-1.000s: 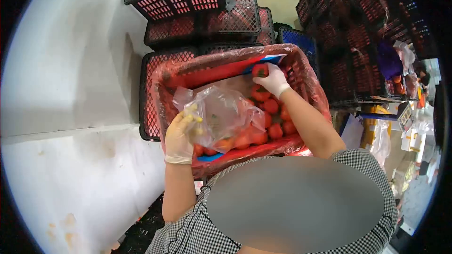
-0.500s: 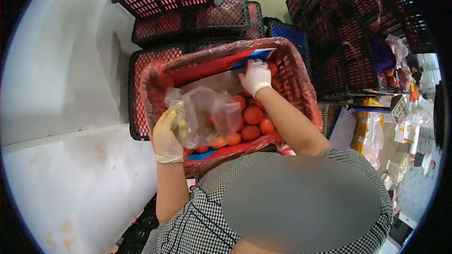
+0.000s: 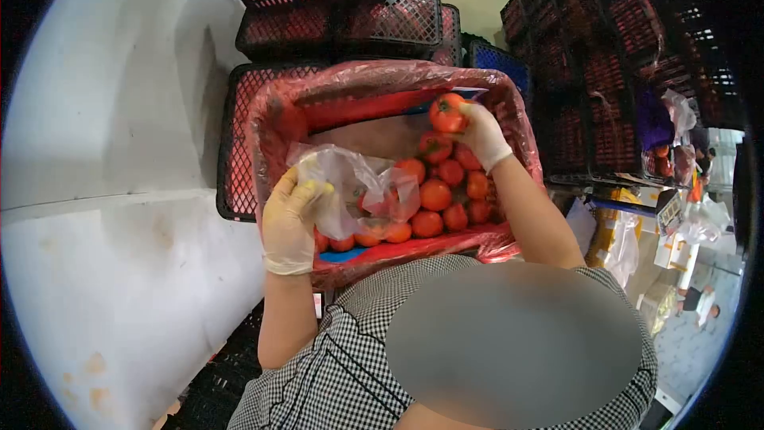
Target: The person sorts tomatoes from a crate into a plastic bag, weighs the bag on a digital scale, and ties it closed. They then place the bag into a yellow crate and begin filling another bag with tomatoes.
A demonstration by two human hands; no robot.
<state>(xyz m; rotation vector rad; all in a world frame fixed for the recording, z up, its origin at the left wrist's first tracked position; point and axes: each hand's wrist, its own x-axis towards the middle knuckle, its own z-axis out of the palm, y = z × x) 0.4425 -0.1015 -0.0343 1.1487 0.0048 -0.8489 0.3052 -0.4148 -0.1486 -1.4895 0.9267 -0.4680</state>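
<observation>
My right hand (image 3: 483,135), in a white glove, grips a red tomato (image 3: 448,113) near the far right corner of the crate. The crate (image 3: 263,123) is lined with red plastic film. My gloved left hand (image 3: 290,211) pinches a clear plastic bag (image 3: 346,183) over the left part of the crate. Through the film of the bag, red fruit shows. Several more tomatoes (image 3: 434,194) lie loose in the crate's right side and along its near edge. Bare cardboard-coloured bottom shows at the crate's far middle.
Black mesh crates (image 3: 338,28) are stacked behind the lined crate. More tall crate stacks (image 3: 573,72) rise at the right. A pale wall (image 3: 119,167) runs along the left. A yellow crate (image 3: 605,235) stands at the right, and a distant person (image 3: 700,305) is at the far right.
My right hand has drawn back to the right from the crate's far side and now holds a tomato up. My left hand stays on the bag. The view has shifted slightly.
</observation>
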